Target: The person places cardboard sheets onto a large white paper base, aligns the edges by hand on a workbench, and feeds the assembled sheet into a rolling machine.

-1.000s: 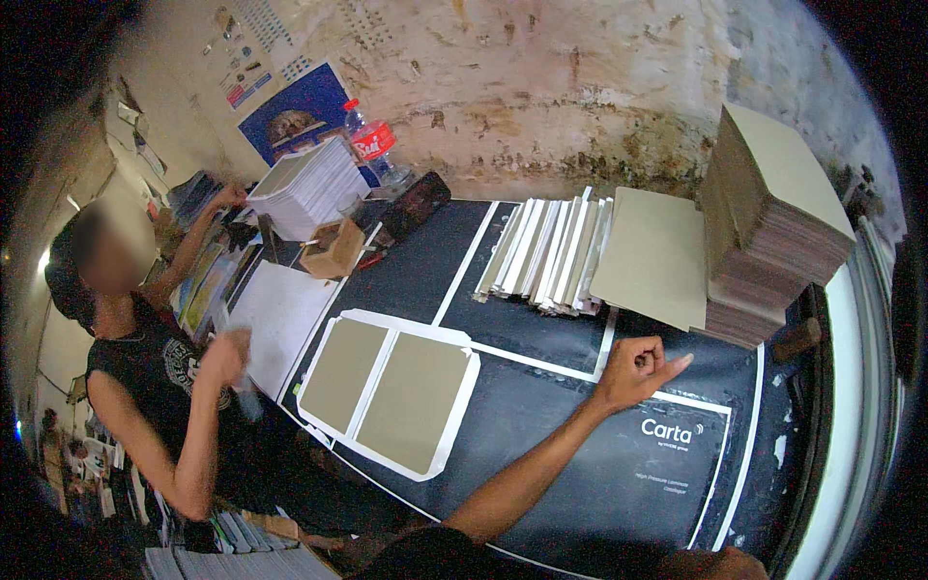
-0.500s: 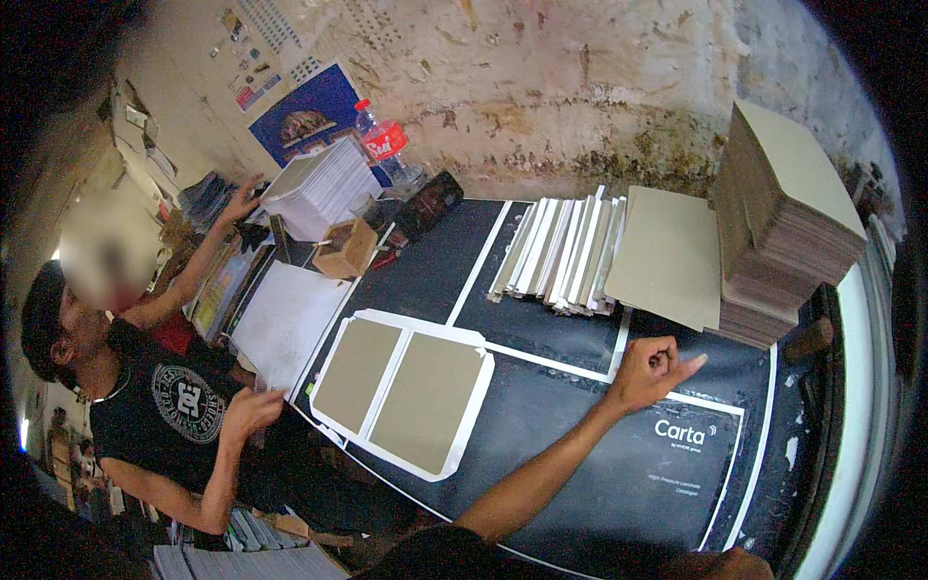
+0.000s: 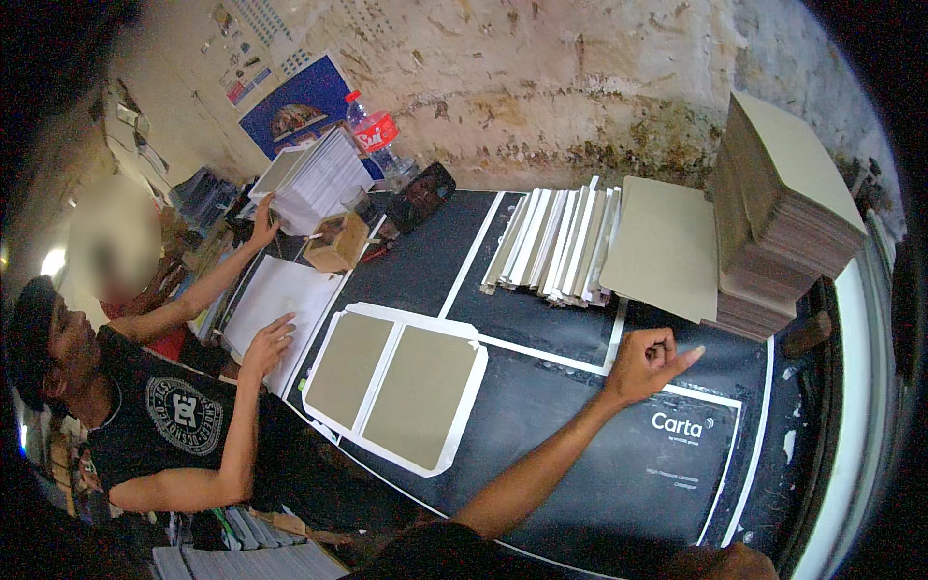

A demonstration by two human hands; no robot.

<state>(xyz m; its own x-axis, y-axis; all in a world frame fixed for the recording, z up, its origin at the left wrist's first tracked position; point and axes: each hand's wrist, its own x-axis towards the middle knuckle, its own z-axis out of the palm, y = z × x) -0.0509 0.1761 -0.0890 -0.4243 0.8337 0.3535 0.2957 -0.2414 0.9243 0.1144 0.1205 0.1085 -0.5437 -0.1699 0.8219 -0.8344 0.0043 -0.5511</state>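
Note:
My left hand (image 3: 643,367) hovers over the dark tabletop (image 3: 561,425), fingers curled into a loose ring and thumb stretched out to the right. Nothing shows in it. Just beyond it lie a flat grey-brown board (image 3: 662,246) and a pile of white and grey card strips (image 3: 556,242). To its left is a white cover sheet (image 3: 452,459) with two grey-brown boards (image 3: 425,391) set side by side, a narrow white gap between them. Of my right hand or arm only a patch of skin (image 3: 725,563) shows at the lower edge; its fingers are hidden.
A tall stack of grey-brown boards (image 3: 788,193) stands at the far right. At the left a co-worker (image 3: 174,406) reaches to a paper stack (image 3: 324,179) and over a white sheet (image 3: 280,300). A wooden box (image 3: 333,244) and plastic bottle (image 3: 372,135) stand at the back.
The co-worker's nearer hand has moved up over the white sheet, fingers spreading; the other hand has come against the paper stack. My left hand has hardly moved.

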